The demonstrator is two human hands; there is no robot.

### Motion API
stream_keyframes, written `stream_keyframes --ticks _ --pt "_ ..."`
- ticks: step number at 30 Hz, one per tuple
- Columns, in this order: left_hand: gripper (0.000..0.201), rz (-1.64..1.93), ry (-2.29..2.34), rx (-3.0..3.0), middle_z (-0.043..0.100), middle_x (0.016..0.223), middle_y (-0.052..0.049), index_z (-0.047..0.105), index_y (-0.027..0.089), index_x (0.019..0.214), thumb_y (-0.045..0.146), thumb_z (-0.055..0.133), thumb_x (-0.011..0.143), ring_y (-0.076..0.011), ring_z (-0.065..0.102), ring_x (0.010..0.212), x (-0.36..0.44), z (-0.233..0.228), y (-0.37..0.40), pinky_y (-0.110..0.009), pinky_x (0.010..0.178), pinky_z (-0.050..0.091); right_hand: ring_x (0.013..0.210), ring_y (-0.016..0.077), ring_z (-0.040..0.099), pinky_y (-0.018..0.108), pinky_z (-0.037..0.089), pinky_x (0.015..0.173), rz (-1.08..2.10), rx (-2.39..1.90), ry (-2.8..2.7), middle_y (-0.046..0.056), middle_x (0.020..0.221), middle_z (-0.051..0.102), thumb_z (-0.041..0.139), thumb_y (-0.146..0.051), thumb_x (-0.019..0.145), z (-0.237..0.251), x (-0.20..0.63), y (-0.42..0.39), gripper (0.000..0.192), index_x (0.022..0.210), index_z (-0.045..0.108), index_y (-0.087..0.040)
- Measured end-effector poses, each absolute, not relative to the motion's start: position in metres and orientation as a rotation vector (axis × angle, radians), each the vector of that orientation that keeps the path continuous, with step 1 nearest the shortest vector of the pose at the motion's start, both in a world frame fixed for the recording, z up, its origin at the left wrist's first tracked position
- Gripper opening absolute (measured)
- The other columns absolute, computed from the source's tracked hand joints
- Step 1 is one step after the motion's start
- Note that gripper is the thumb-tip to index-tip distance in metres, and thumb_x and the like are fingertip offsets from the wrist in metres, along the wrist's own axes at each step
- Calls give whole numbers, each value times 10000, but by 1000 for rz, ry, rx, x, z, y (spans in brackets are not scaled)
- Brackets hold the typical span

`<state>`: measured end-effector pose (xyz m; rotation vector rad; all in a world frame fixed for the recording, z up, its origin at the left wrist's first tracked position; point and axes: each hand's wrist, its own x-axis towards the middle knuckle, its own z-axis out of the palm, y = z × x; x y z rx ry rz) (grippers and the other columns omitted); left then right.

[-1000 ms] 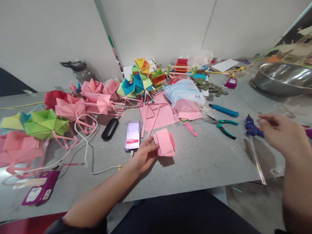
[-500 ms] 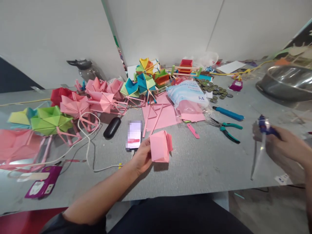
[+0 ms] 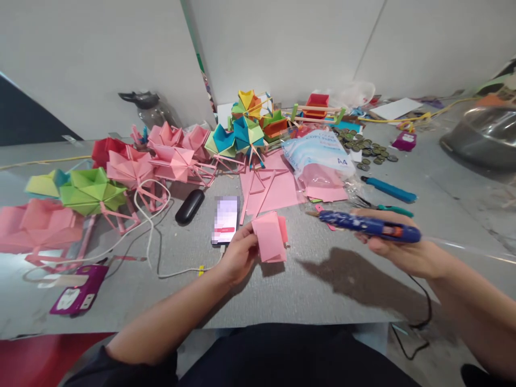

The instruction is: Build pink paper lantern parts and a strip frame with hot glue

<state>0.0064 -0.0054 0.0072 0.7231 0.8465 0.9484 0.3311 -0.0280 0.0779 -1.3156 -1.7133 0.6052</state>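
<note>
The fingers (image 3: 250,235) of the left hand (image 3: 238,259) pinch the folded pink paper (image 3: 269,241), held up over the middle of the worktop (image 3: 314,301), just beside the phone (image 3: 226,215). The right hand (image 3: 403,259) grips a blue glue gun (image 3: 371,227) above the worktop, its tip pointing left and apart from the paper.

Grey worktop shows between the paper and the near edge, and more between the paper and the shadow (image 3: 358,277) of the gun.

There is one black case (image 3: 190,206), one pair of green pliers (image 3: 397,210) partly behind the gun, one blue tool (image 3: 390,189), one pink tool (image 3: 320,208) by the gun's tip, and two purple boxes (image 3: 83,290), one near left, one far right. At least five pink paper shapes (image 3: 133,167) stand at the left, with one red (image 3: 108,150) and one green (image 3: 92,191). The coins (image 3: 363,144) are too many to count.

A clear plastic bag (image 3: 318,145) has pink sheets (image 3: 324,181) in it. The metal bowl (image 3: 479,142) at the right looks blurry, so I can't tell what is inside.
</note>
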Motion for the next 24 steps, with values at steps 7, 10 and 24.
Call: stream_keyframes --ticks 7,10,24 --pt "415 989 923 787 812 1122 -123 832 147 1076 291 975 714 -214 731 983 5 5 1 -317 890 566 614 168 512 307 419 556 813 -896 -2018 9 710 595 573 -765 1007 60 292 -1 553 867 667 -238" --pt "492 974 931 796 818 1183 -146 829 148 1111 342 1012 697 -250 752 1055 3 1 3 -369 981 576 673 177 517 321 418 597 834 -879 -1970 22 773 576 515 -748 1039 41 292 0 574 806 595 -229" --pt "421 985 945 958 820 1125 -123 780 163 1105 281 980 753 -247 782 1022 3 6 -6 -361 901 637 776 201 574 361 454 705 587 -837 -1948 58 905 617 504 -669 1074 32 288 -10 557 789 638 -210"
